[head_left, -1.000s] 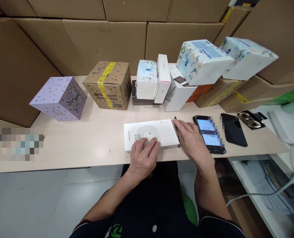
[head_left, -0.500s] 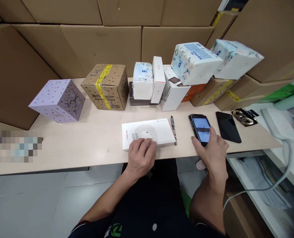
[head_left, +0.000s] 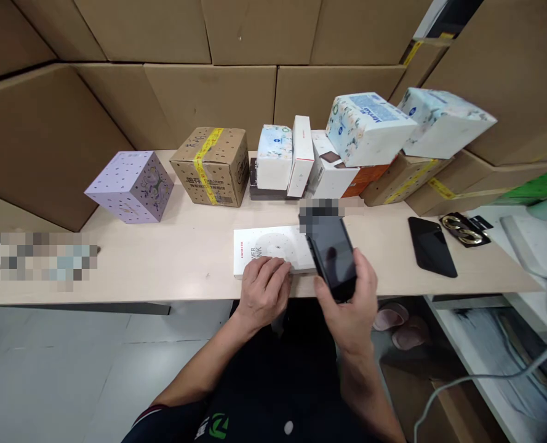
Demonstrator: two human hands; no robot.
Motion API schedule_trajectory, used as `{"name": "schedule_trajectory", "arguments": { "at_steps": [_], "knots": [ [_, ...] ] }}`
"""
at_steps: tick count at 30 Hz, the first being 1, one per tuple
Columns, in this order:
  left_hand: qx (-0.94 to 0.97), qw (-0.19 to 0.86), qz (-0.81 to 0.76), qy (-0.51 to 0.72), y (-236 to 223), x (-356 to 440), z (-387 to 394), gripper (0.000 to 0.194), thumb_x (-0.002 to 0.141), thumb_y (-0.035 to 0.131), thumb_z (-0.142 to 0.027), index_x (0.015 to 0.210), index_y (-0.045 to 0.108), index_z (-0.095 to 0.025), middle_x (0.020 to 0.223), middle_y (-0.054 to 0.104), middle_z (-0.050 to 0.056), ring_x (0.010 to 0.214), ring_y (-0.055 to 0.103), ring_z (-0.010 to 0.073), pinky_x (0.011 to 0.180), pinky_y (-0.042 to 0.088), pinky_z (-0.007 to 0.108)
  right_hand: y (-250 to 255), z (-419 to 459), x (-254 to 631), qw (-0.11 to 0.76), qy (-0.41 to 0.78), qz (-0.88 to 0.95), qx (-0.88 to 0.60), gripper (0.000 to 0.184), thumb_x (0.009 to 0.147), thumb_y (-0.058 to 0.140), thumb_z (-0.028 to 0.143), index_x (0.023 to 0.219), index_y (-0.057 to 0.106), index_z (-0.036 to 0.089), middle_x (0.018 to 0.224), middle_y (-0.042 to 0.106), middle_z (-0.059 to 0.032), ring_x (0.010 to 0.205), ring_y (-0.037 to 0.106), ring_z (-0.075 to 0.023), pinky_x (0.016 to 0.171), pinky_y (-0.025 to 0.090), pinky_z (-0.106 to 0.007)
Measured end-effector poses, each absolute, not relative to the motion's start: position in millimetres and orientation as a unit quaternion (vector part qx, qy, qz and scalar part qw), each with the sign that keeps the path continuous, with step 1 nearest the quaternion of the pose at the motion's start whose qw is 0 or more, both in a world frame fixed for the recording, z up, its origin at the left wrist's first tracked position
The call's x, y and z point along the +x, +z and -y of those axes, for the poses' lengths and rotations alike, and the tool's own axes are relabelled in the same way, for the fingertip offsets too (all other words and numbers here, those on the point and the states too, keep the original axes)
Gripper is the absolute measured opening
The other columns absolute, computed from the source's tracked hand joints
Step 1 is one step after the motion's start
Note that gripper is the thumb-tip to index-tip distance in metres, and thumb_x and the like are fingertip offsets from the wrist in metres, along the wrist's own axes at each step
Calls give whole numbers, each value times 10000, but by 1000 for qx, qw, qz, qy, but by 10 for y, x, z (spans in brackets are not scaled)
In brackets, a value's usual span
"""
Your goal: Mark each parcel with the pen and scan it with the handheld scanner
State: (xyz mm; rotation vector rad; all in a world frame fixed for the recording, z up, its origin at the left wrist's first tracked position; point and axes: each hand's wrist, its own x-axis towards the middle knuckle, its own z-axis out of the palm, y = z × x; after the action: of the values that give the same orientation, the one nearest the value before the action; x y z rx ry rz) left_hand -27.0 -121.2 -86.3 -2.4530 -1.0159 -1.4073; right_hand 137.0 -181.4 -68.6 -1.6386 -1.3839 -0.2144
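Observation:
A flat white box [head_left: 273,246] lies near the front edge of the pale wooden table [head_left: 185,258]. My left hand [head_left: 264,290] rests on its near edge, fingers bent and pressing down on it. My right hand [head_left: 349,301] is closed round a black phone [head_left: 331,253] and holds it above the right end of the white box, screen up and dark.
Along the back stand a lilac cube box [head_left: 132,184], a taped brown carton [head_left: 212,165], white boxes and tissue packs [head_left: 370,126]. A second black phone [head_left: 431,246] and a gold-ringed item [head_left: 463,221] lie at the right. Cardboard cartons wall the back.
My right hand left the white box, reached right to the phone on the table, took hold of it and brought it left over the box. The left hand stayed put.

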Motion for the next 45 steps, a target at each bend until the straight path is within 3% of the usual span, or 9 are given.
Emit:
{"name": "schedule_trajectory", "arguments": {
  "at_steps": [4, 7, 14, 26, 45],
  "knots": [
    [-778, 36, 354, -517, -867, -288, 1222, 583, 887, 565, -93, 1451, 434, -156, 1135, 697, 153, 1069, 664, 253, 918, 564, 426, -813, 1722, 1089, 497, -124, 588, -626, 798, 839, 706, 335, 1531, 326, 221, 1426, 493, -220, 1312, 507, -376, 1030, 456, -623],
    [-757, 25, 370, -538, -877, -289, 1226, 651, 876, 572, -93, 1495, 374, -116, 1196, 667, 191, 1128, 629, 270, 940, 555, 437, -936, 1683, 996, 509, -143, 585, -615, 805, 821, 728, 290, 1523, 342, 204, 1413, 485, -246, 1302, 506, -403, 1006, 455, -649],
    [-781, 15, 417, -464, -850, -288, 1222, 623, 892, 532, -129, 1497, 382, -136, 1288, 618, 175, 1229, 541, 298, 1053, 462, 500, -1044, 1661, 958, 490, -180, 589, -617, 774, 818, 734, 284, 1497, 367, 238, 1423, 473, -240, 1285, 515, -412, 966, 475, -637],
    [-799, -11, 431, -419, -820, -286, 1223, 629, 913, 478, -135, 1524, 329, -117, 1341, 576, 174, 1265, 480, 297, 1069, 344, 451, -1038, 1659, 962, 473, -186, 601, -617, 747, 825, 725, 268, 1487, 383, 212, 1421, 473, -255, 1275, 518, -409, 961, 480, -617],
    [-778, -68, 416, -466, -805, -306, 1218, 559, 896, 524, -99, 1440, 445, -199, 1294, 641, 100, 1266, 494, 265, 1061, 343, 436, -1049, 1639, 976, 492, -205, 591, -606, 709, 811, 761, 310, 1432, 458, 154, 1399, 508, -254, 1263, 544, -383, 945, 510, -585]
  ]
}}
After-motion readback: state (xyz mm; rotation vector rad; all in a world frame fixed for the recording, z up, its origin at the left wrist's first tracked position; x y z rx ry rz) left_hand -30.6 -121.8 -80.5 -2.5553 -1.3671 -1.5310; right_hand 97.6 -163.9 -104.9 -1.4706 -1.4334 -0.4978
